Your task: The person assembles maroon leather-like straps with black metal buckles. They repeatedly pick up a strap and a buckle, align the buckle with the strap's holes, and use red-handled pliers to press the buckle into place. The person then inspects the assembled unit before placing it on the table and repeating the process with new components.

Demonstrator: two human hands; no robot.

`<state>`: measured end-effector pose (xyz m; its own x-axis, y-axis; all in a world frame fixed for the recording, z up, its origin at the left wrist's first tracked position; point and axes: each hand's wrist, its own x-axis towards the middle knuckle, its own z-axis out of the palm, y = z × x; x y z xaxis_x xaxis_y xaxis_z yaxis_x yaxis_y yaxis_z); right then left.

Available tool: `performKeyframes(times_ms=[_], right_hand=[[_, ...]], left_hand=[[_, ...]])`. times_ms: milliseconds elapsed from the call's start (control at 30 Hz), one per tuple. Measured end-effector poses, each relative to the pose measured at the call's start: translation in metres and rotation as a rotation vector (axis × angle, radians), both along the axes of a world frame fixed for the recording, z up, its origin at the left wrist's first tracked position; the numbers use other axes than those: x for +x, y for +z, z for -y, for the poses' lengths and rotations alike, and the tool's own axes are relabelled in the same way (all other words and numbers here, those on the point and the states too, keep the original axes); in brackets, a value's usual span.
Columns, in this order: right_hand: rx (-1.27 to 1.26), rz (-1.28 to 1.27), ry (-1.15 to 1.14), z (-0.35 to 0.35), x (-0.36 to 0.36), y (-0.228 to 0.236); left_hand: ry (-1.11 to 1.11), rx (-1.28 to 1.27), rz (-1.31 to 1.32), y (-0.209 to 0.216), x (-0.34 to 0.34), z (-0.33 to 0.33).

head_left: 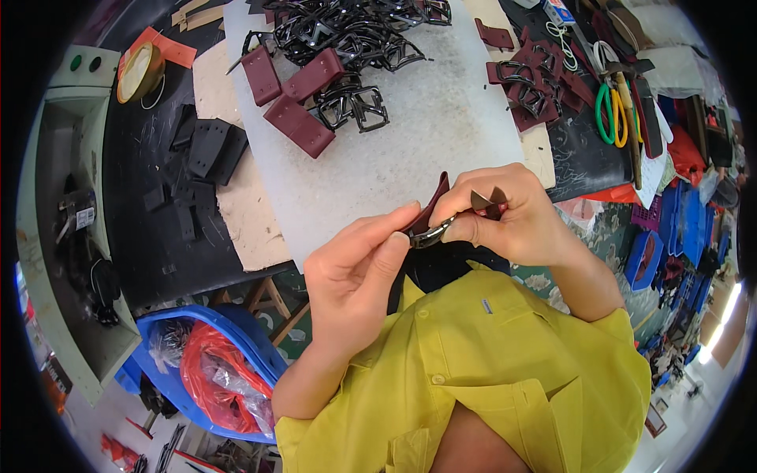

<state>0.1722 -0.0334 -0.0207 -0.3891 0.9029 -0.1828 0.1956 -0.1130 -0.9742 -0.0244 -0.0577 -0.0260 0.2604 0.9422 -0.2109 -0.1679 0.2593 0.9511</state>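
Note:
Close to my body, over the near edge of the white board, both my hands hold one dark metal belt buckle [430, 236]. My left hand [347, 272] pinches it between thumb and fingers, together with a maroon leather strap piece [436, 199] that stands up from it. My right hand [524, 217] grips the buckle's other side with its thumb and curled fingers. A small dark brown and red piece [490, 203] sticks up at the right hand's fingers; whether it belongs to the same strap I cannot tell.
A heap of black buckles [347, 35] lies on the white board [426, 118], beside several maroon leather pieces [300, 126]. Buckles fitted with maroon leather [536, 83] are piled at the right, near scissors [605, 114]. Black leather pieces [213, 150] lie left; below stands a blue bin [264, 347].

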Motion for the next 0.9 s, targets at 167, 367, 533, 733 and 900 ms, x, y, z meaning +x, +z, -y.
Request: performKeyframes(times_ms=[167, 367, 533, 733, 900], right_hand=[[-0.220, -0.132, 0.012, 0.000, 0.004, -0.003], [-0.200, -0.108, 0.030, -0.001, 0.005, -0.005], [-0.432, -0.275, -0.028, -0.002, 0.004, -0.001], [-0.323, -0.269, 0.019, 0.001, 0.006, -0.006], [-0.473, -0.491, -0.020, 0.004, 0.007, -0.009]], left_hand=[[-0.049, -0.053, 0.030, -0.002, -0.002, -0.002], [0.007, -0.115, -0.048, 0.001, 0.004, -0.004], [-0.004, 0.378, -0.374, 0.004, 0.007, -0.001], [0.133, -0.340, 0.248, 0.001, 0.004, -0.007], [0.063, -0.313, 0.281, 0.001, 0.002, -0.008]])
